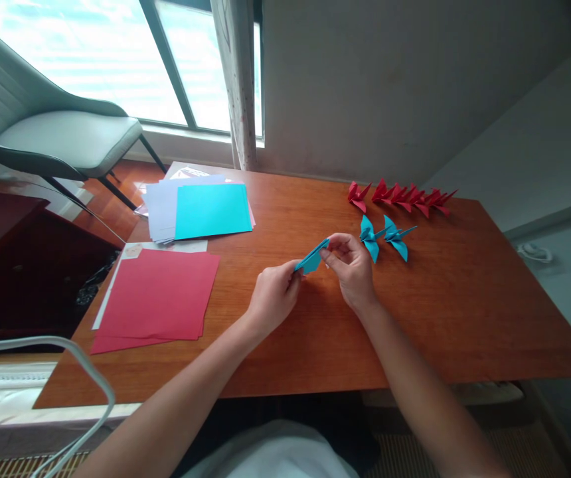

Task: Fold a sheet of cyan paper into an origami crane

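Observation:
A folded piece of blue paper (311,259) is held above the table between both hands. My left hand (276,289) pinches its lower left end, thumb on top. My right hand (351,271) grips the upper right end between thumb and fingers. Parts of the paper at both ends are hidden by the fingers. Just beyond my right hand stand two blue paper cranes (396,237), side by side. Behind them, several red paper cranes (405,197) form a row.
Red paper sheets (159,295) lie at the left of the wooden table (445,318). Blue paper (213,211) rests on pale sheets (161,209) farther back. A chair (71,143) stands beyond the left edge, near the window. A white cable-like loop (91,372) rises at the lower left.

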Demonstrator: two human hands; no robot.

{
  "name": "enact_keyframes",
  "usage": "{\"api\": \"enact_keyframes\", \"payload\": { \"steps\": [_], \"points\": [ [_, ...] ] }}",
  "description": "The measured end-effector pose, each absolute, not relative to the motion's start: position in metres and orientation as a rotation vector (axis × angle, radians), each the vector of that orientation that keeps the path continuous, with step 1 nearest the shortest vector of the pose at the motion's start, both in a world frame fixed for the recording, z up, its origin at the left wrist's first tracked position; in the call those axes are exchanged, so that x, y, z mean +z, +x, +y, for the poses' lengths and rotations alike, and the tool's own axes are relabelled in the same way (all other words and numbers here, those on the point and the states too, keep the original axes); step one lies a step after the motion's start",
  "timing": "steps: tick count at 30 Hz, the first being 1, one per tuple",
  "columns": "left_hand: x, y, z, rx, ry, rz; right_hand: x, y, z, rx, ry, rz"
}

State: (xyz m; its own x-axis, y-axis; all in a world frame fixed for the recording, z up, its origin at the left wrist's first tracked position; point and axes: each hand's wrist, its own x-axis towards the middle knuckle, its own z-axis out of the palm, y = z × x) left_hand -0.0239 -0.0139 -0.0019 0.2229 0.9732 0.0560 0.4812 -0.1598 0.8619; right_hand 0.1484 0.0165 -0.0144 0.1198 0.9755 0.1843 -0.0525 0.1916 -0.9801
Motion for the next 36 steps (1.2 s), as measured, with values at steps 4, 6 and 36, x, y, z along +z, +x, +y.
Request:
{"api": "enact_keyframes", "payload": {
  "steps": [4,6,36],
  "points": [
    [-0.002,-0.024,-0.013,0.860,1.720,1.351,-0.013,0.147,0.015,0.914,-1.107,-1.202],
    [-0.004,-0.024,-0.013,0.876,1.680,1.333,-0.013,0.147,0.015,0.879,-1.112,-1.219],
    [-0.006,-0.019,-0.011,0.925,1.126,1.000,-0.004,0.145,0.003,0.356,-1.101,-1.586]
  ]
}}
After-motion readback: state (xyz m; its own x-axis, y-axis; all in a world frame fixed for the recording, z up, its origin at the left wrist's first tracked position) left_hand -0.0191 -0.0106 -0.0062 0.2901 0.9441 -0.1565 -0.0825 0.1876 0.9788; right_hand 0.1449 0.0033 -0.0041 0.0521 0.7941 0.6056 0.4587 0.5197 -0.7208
